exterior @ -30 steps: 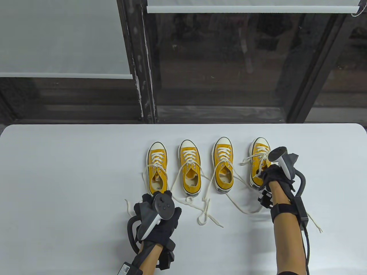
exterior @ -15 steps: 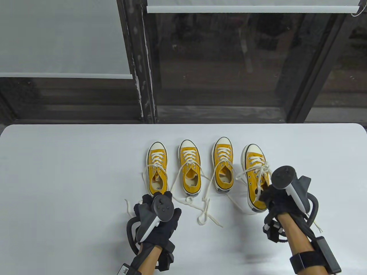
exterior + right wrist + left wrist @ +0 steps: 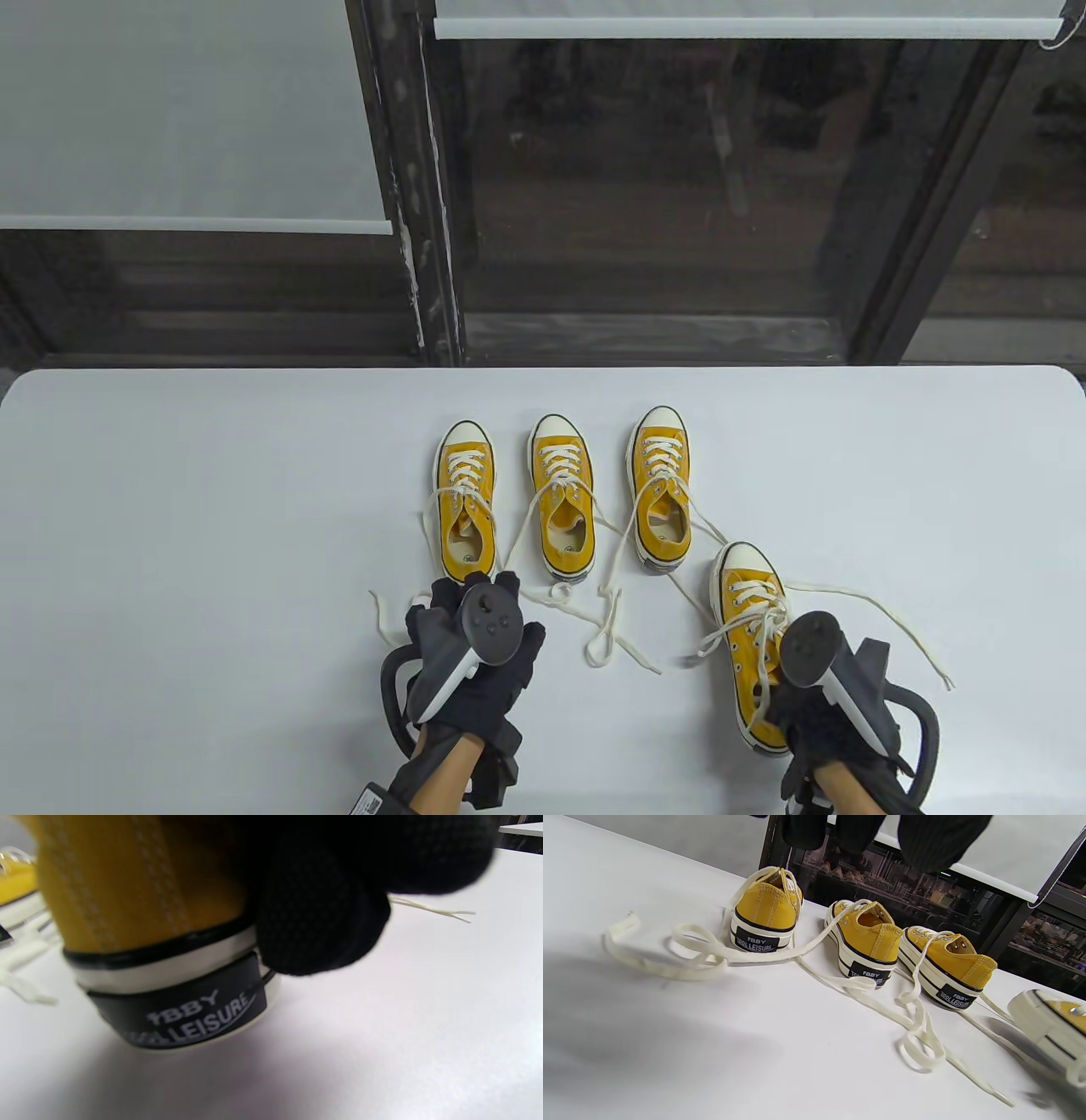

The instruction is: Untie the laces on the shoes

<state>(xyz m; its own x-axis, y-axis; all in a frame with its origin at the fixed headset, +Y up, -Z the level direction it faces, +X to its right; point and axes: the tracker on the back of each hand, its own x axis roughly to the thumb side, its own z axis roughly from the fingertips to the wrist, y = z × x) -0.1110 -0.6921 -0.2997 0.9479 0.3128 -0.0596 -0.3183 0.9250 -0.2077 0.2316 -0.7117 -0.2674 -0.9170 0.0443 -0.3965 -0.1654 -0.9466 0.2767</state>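
Three yellow canvas shoes stand in a row at mid table: the left shoe [image 3: 465,501], the middle shoe [image 3: 562,501], the third shoe [image 3: 660,492]. Their white laces [image 3: 607,628] trail loose toward the front. A fourth yellow shoe [image 3: 748,628] sits nearer the front right, its laces crossed over the tongue with loose ends spread out. My right hand [image 3: 814,722] grips this shoe at the heel [image 3: 161,921], the gloved fingers [image 3: 322,908] wrapped on the heel side. My left hand [image 3: 475,654] hovers just in front of the left shoe's heel [image 3: 763,916] and holds nothing.
The white table [image 3: 170,526] ends at a dark window frame [image 3: 416,178] behind. Loose lace ends [image 3: 899,620] lie to the right of the fourth shoe and in a tangle [image 3: 916,1027] at front centre.
My right hand has pulled the fourth shoe out of the row, toward the front edge of the table. The left hand has barely moved.
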